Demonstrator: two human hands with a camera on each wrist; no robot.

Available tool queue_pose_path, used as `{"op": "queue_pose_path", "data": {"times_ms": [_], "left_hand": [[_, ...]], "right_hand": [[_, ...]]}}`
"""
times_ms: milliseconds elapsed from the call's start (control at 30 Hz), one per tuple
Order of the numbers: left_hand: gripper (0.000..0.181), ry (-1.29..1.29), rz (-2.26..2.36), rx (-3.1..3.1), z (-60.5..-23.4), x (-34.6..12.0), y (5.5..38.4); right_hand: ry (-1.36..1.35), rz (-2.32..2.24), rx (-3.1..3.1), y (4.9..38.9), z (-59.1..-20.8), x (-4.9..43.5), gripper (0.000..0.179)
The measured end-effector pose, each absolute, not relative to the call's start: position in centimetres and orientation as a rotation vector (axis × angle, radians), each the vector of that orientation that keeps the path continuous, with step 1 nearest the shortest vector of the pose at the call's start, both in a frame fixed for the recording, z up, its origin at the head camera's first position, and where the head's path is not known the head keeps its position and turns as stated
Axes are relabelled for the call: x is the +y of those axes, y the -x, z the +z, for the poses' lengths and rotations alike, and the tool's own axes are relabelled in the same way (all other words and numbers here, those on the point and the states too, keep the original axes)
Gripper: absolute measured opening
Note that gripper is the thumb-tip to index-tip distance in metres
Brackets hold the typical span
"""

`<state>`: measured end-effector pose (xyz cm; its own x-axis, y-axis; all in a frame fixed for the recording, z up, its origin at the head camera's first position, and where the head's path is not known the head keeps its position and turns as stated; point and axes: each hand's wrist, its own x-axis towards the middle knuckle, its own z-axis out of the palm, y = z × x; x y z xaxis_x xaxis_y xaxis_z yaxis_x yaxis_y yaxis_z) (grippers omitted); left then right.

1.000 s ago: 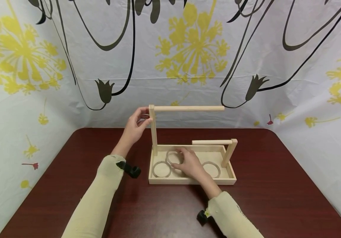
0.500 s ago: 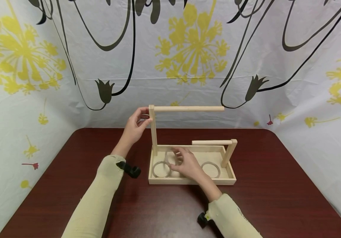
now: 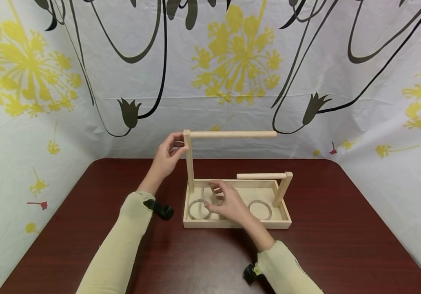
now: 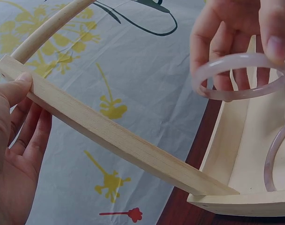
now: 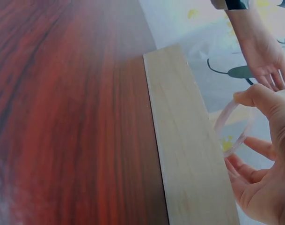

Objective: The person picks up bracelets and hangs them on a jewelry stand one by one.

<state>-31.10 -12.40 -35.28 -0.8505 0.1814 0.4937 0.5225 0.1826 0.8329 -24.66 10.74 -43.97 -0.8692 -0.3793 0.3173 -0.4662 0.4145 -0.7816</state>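
Note:
My left hand (image 3: pixel 166 155) pinches the tall post (image 3: pixel 190 167) of a pale wooden stand near its top, thumb on one face and fingers behind. Over the left part of the stand's tray (image 3: pixel 232 224), my right hand (image 3: pixel 230 204) holds a pale, pinkish translucent bangle (image 4: pixel 229 62) between thumb and fingers. The left wrist view has this bangle raised above the tray floor, tilted. Two similar bangles lie in the tray: one at the front left (image 3: pixel 189 209), another toward the right (image 3: pixel 271 212). The right hand covers the tray's middle.
From the tall post a long rod (image 3: pixel 232 134) reaches right, above the tray. A short post (image 3: pixel 283 189) at the tray's right end carries a shorter rod (image 3: pixel 262 176) pointing left. The stand sits on a dark red table (image 3: pixel 328 245), before a patterned cloth (image 3: pixel 210 73).
My right hand has moved slightly left, lifting the bangle it holds off the tray floor. The left hand keeps its place on the tall post.

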Motion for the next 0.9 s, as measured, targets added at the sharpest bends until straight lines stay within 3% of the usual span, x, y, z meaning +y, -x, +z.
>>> {"op": "queue_pose_path", "data": {"times_ms": [900], "left_hand": [[0.037,0.677,-1.703,-2.187,-35.3,-12.5,31.2]], "right_hand": [[-0.821,1.698,-2.414,23.2,-40.5,10.0,0.066]]}}
